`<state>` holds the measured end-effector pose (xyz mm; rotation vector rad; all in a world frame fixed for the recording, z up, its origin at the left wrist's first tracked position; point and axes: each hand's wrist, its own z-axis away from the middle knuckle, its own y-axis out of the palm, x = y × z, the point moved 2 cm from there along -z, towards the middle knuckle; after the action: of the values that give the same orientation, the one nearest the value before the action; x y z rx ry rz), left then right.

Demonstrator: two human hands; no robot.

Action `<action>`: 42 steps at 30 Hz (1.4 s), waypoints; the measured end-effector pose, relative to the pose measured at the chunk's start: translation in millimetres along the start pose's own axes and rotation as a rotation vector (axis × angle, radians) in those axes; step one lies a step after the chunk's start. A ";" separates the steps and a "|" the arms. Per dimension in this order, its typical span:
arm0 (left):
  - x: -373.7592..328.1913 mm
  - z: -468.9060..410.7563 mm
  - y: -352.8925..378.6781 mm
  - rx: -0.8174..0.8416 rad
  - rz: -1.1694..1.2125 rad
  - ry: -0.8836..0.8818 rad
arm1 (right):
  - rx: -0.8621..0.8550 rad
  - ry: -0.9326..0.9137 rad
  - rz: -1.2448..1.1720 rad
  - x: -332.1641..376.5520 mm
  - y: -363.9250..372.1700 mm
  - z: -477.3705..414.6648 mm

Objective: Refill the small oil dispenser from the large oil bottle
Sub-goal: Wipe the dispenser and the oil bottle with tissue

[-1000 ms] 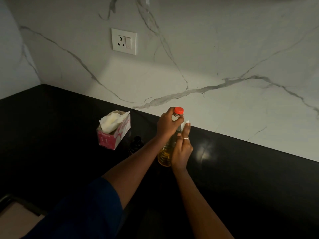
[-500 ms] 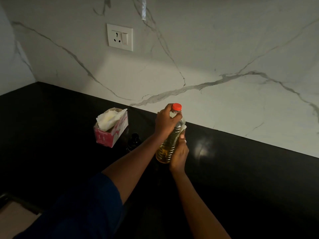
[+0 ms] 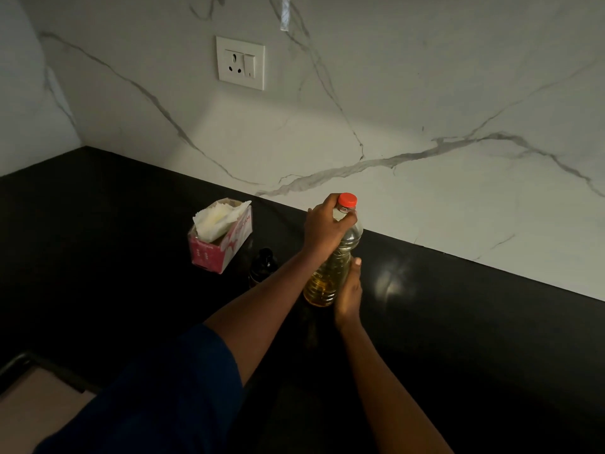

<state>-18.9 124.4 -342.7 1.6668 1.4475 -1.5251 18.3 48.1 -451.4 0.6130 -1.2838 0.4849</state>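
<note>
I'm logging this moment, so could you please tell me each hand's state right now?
Left hand: gripping the large oil bottle just below its red cap.
Right hand: holding the bottle's lower body.

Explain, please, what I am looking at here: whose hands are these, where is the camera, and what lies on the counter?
There is no machine here: a person works with bare hands. One wide-angle camera worn on the head looks forward and down, so both arms enter from below. The left hand grips the neck of the large oil bottle just under its orange cap, which is on. The right hand holds the bottle's lower part, where the yellow oil sits. On the black counter, to the left, stand a small dark dispenser and a pink tissue box. A wall socket sits on the marble wall behind.
</note>
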 end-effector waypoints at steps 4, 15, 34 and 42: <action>1.0 -1.0 1.9 0.011 0.005 -0.009 | -0.053 -0.033 -0.077 -12.9 5.9 20.8; -1.5 1.7 -1.5 -0.006 0.020 0.003 | -0.024 -0.077 -0.039 18.4 12.5 -8.6; -3.1 4.1 -3.3 -0.019 0.012 0.015 | -0.287 0.055 -0.101 -8.1 17.3 -1.1; -0.8 4.8 -2.9 -0.044 0.048 0.038 | -0.312 0.221 -0.150 -3.4 -13.0 -27.8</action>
<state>-23.4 120.9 -342.5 1.7007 1.4396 -1.4327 46.2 56.9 -461.3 0.3781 -1.0658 0.2146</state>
